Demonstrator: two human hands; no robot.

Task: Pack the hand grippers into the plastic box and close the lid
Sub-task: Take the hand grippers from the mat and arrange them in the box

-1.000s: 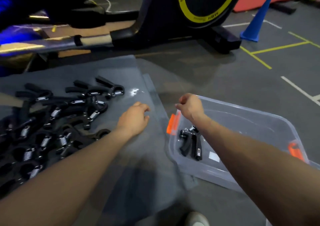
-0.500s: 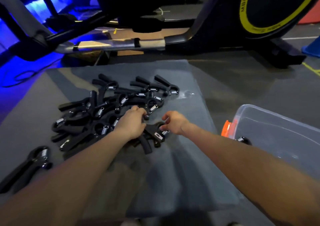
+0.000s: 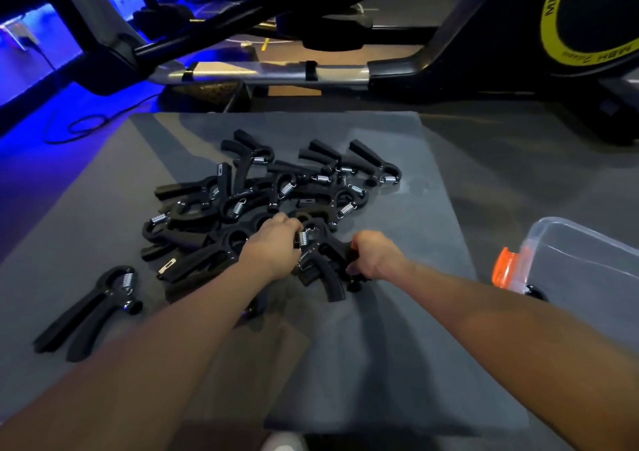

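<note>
A pile of several black hand grippers (image 3: 276,187) with silver springs lies on a grey mat (image 3: 397,347). My left hand (image 3: 273,246) is closed around a hand gripper (image 3: 325,267) at the pile's near edge, by its spring. My right hand (image 3: 375,255) grips the same or a neighbouring gripper from the right; I cannot tell which. One gripper (image 3: 93,309) lies alone at the near left. The clear plastic box (image 3: 587,270) with an orange latch (image 3: 505,269) stands at the right, a dark gripper knob just visible inside it.
An exercise bike with a black and yellow flywheel (image 3: 594,18) and its silver base rail (image 3: 262,70) stands just beyond the mat. Blue light falls on the floor at the left, where a cable (image 3: 79,127) lies. A white shoe tip (image 3: 283,442) shows at the bottom.
My view has swung left from the box to the pile. Both hands moved from the box and bare mat onto the pile's near edge and closed on a gripper.
</note>
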